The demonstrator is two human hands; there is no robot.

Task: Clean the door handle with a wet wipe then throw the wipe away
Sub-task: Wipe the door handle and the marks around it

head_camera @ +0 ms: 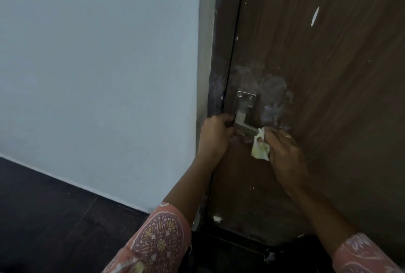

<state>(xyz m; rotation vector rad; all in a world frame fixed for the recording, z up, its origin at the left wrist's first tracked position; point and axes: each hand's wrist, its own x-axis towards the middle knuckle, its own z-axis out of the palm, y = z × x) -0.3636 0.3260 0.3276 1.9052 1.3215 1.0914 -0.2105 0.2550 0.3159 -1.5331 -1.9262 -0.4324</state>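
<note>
Facing a brown door (328, 75) with smudges, pale wall (98, 64) left, dark floor (43, 218) | metal handle (245, 127) juts from its plate | left hand (215, 135) closed around the handle's near end, hiding it | right hand (282, 154) pinches a crumpled wipe (259, 148) at the handle's tip
</note>
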